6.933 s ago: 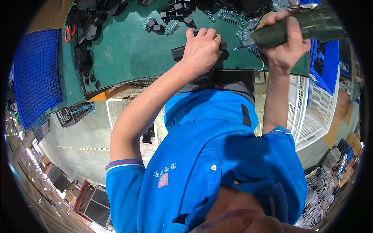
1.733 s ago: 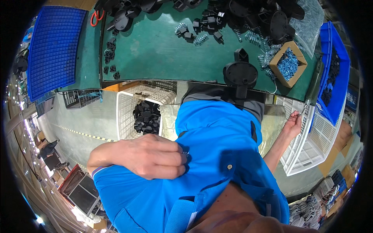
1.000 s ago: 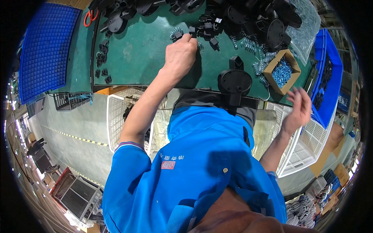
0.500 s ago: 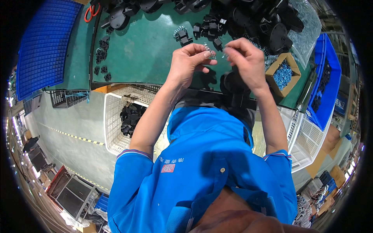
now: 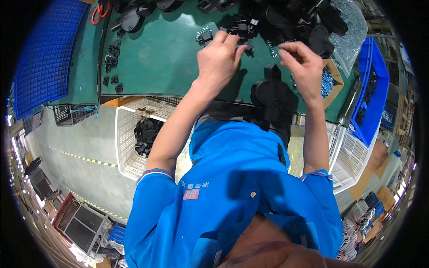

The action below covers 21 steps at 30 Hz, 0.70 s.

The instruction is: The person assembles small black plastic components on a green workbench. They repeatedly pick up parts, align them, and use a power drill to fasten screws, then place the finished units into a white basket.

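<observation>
My left hand [image 5: 217, 61] reaches over the green table at the near edge of a cluster of small black plastic parts [image 5: 241, 27]. Its thumb stands apart from the fingers, and no held thing shows between them. My right hand [image 5: 304, 70] is raised to the right, thumb and forefinger pressed together. Whatever is in that pinch is too small to make out. A thin metal coil spring [image 5: 271, 48] shows just left of those fingertips; whether it lies on the table or touches them I cannot tell. A round black housing [image 5: 271, 93] sits at the table's near edge between my forearms.
A cardboard box [image 5: 334, 91] of blue-silver screws or springs stands right of my right hand. Large black housings [image 5: 319, 39] and a clear plastic bag [image 5: 353, 27] lie behind. Red-handled scissors [image 5: 99, 14] lie far left. Blue bin [image 5: 373, 89] and white crate [image 5: 127, 147] flank the table.
My left hand has moved forward to the black parts, and the spring at its fingertips is no longer visible. My right hand has shifted right, away from the left, uncovering the black housing.
</observation>
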Each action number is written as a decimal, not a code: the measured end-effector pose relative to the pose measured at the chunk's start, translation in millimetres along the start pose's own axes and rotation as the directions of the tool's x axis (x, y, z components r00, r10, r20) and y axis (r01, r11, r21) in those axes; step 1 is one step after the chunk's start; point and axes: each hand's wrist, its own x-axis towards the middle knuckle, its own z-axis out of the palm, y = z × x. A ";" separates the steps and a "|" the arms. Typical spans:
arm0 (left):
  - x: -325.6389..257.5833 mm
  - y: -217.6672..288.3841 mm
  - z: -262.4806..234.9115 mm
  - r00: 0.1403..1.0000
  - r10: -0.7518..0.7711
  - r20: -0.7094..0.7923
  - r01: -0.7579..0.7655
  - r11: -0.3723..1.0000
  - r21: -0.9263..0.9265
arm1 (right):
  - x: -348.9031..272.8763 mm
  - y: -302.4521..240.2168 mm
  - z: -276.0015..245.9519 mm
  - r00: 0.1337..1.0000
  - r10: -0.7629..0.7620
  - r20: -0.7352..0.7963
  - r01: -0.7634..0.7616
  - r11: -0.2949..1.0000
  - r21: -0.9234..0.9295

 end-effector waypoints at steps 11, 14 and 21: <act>6.3 7.3 44.5 0.997 -0.051 0.063 0.056 0.995 -0.084 | -43.7 33.7 10.6 0.994 -0.017 -0.110 0.010 0.998 -0.064; -5.2 23.5 25.1 0.993 -0.101 0.060 0.117 0.880 -0.460 | -47.5 18.7 7.5 0.974 -0.003 -0.226 -0.022 0.994 -0.110; -20.5 47.2 7.1 0.999 0.012 -0.032 -0.031 0.704 -0.710 | -50.9 -14.9 3.8 0.979 -0.160 -0.126 0.166 0.985 0.039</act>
